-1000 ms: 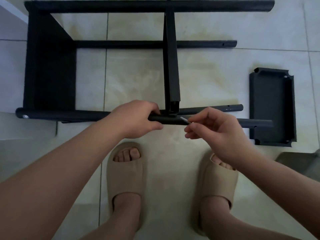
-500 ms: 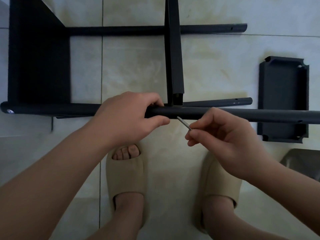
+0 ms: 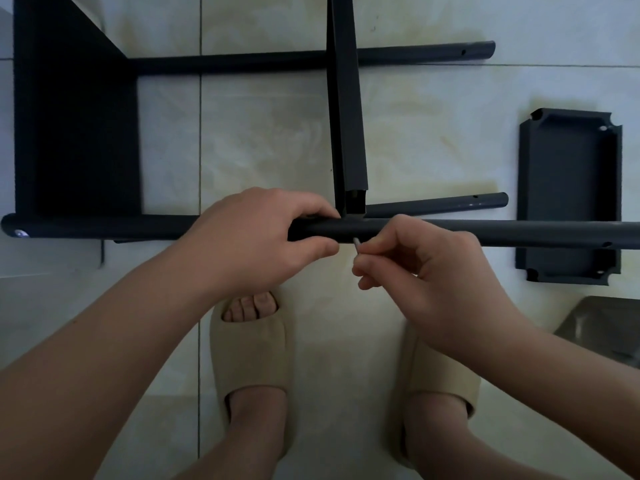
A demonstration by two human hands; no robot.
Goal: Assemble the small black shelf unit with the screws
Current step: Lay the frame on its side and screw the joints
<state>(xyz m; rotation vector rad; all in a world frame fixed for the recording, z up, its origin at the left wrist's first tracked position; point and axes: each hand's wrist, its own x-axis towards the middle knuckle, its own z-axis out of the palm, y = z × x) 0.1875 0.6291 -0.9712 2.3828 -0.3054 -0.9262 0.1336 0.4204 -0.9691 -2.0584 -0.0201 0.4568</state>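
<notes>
Left hand (image 3: 256,237) gripping pole (image 3: 485,233), right hand (image 3: 426,271) pinching screw (image 3: 356,243) at middle shelf (image 3: 346,133) joint. Probably needing hole lined up next.

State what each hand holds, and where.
Left hand grips the black pole beside the shelf. Right hand pinches a screw by the end away from the pole.

Screw (image 3: 356,242) head hidden in rt hand (image 3: 433,271); pole (image 3: 519,233) cut off rt.
</notes>
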